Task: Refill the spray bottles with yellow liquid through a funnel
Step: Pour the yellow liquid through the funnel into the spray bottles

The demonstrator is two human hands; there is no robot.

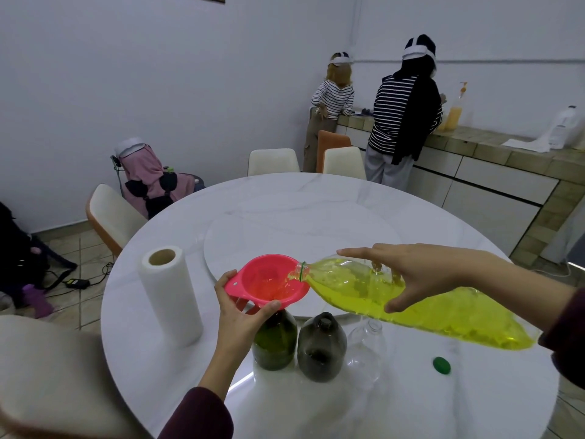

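White round marble table point(316, 191), my left hand point(240, 315) pinching pink funnel point(269, 285) on green bottle point(274, 340), my right hand point(421, 274) gripping tilted yellow-liquid bottle point(411, 308), mouth at the funnel rim, no readable labels.

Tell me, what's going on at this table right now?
A person is pouring. The right hand tips a big bottle of yellow liquid into a pink funnel, which the left hand steadies on a green bottle. A brown bottle and a clear bottle wait alongside, uncapped.
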